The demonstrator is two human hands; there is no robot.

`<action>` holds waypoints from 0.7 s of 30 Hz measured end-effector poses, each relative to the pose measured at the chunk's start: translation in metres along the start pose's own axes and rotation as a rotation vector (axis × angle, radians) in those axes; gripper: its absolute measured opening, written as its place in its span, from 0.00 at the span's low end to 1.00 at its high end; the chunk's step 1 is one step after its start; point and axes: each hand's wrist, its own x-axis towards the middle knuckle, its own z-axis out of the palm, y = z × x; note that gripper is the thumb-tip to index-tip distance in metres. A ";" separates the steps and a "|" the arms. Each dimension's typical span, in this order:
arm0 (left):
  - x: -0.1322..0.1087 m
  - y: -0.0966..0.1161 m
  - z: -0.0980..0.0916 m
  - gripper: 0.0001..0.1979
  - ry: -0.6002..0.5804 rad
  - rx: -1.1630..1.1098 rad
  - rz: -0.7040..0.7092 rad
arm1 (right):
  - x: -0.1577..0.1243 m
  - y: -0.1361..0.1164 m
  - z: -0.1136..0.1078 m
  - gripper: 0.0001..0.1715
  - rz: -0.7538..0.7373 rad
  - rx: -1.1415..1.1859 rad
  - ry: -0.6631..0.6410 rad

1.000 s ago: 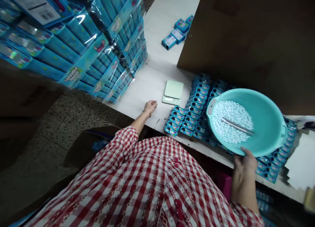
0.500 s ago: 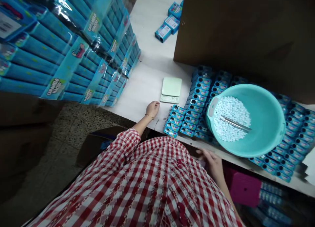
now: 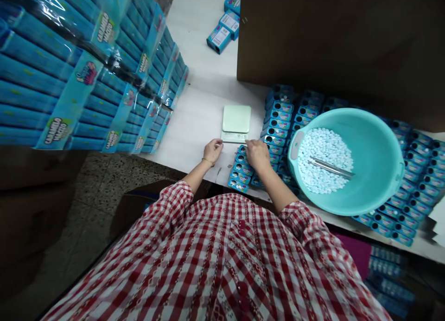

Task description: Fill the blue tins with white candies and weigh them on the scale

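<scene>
- Scale [image 3: 236,119]: pale green, flat on the white table [image 3: 201,103], left of the small blue boxes [image 3: 240,177] standing in rows.
- Left hand [image 3: 212,151]: fingers partly curled at the scale's near left corner; cannot tell whether they grip it.
- Right hand [image 3: 257,155]: fingers bent at the near right corner, over the box rows; grip cannot be told.
- Basin [image 3: 377,161]: turquoise, right, on boxes; holds white pellets [image 3: 321,147], metal tool [image 3: 332,168] on top.
- Wrapped stacks [image 3: 79,93]: far left.
</scene>
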 end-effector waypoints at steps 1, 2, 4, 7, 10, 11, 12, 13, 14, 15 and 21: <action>0.002 -0.001 -0.005 0.11 0.013 -0.004 -0.004 | 0.009 -0.001 0.000 0.23 -0.015 -0.050 -0.047; 0.003 -0.004 -0.011 0.11 0.025 -0.009 -0.011 | 0.014 -0.001 -0.001 0.22 -0.030 -0.095 -0.089; 0.002 -0.011 -0.020 0.10 0.040 -0.025 -0.039 | 0.017 -0.003 -0.005 0.21 -0.051 -0.168 -0.139; -0.005 -0.027 -0.028 0.09 0.036 -0.071 -0.090 | 0.013 -0.006 -0.024 0.20 -0.059 -0.230 -0.088; -0.017 -0.044 -0.033 0.09 0.020 -0.128 -0.142 | 0.020 -0.010 -0.053 0.19 -0.101 -0.273 0.030; -0.021 -0.049 -0.034 0.09 0.019 -0.144 -0.160 | 0.028 -0.013 -0.062 0.19 -0.120 -0.285 0.055; -0.025 -0.055 -0.036 0.09 0.021 -0.157 -0.176 | 0.038 -0.016 -0.069 0.19 -0.138 -0.297 0.073; -0.029 -0.060 -0.038 0.09 0.023 -0.171 -0.189 | 0.051 -0.020 -0.075 0.19 -0.153 -0.306 0.085; -0.033 -0.066 -0.040 0.10 0.025 -0.189 -0.198 | 0.064 -0.024 -0.079 0.19 -0.166 -0.312 0.089; -0.036 -0.072 -0.042 0.10 0.025 -0.208 -0.204 | 0.078 -0.029 -0.081 0.19 -0.174 -0.317 0.082; -0.054 -0.108 -0.062 0.14 0.076 -0.333 -0.278 | 0.122 -0.042 -0.080 0.18 -0.116 -0.325 -0.002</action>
